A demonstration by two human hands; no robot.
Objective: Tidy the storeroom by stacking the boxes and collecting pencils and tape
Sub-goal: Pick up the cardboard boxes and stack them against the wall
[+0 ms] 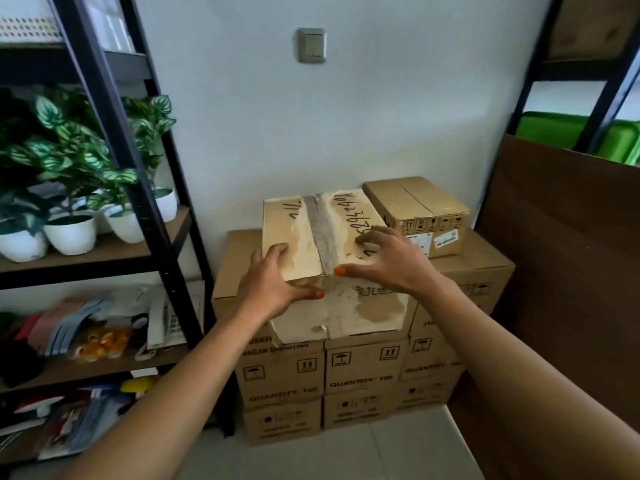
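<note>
A worn taped box (322, 251) sits on top of the stack (363, 368) against the far wall, overhanging its near edge. The left hand (273, 285) wraps the box's near left corner, fingers on top and thumb on the near face. The right hand (388, 258) lies spread on the lid's near right part, thumb at the tape. A smaller box (419, 213) stands just right of it.

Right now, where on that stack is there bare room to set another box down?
Bare cardboard shows on the stack top, right of the torn box and in front of the small box. A thin strip lies left of the torn box. The middle is crowded.
</note>
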